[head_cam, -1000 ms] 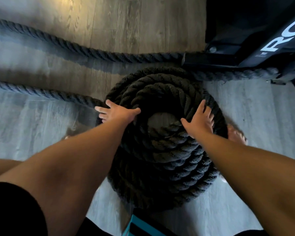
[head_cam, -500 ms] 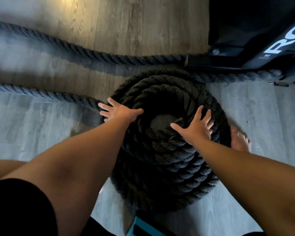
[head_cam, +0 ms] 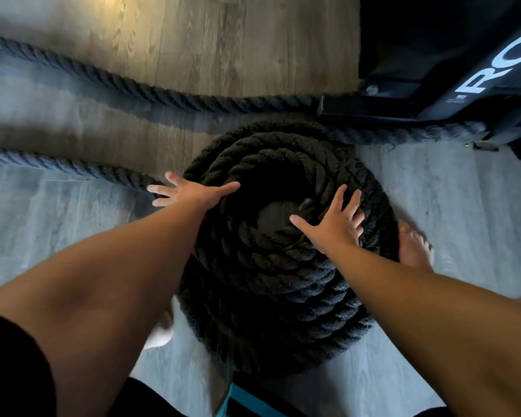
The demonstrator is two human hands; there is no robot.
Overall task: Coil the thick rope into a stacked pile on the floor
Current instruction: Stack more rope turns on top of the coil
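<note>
Head view. The thick rope (head_cam: 283, 281) sits on the wood-plank floor (head_cam: 463, 206) as a round pile of several stacked turns, with a small opening at its centre. Two uncoiled lengths run off to the left across the floor: the nearer one joins the pile at its left edge, the farther one leads to a black frame (head_cam: 433, 94) at upper right, which bears white lettering reading "RO".

The left hand (head_cam: 190, 191) rests on the left rim of the pile, its fingers (head_cam: 160, 189) straight and spread, thumb lying along the top turn; it grips nothing. The right hand (head_cam: 334, 227) lies flat on the top turns at the right of the opening, fingers spread and straight, also gripping nothing.

A bare foot (head_cam: 412, 248) stands just beside the pile's right edge.
</note>
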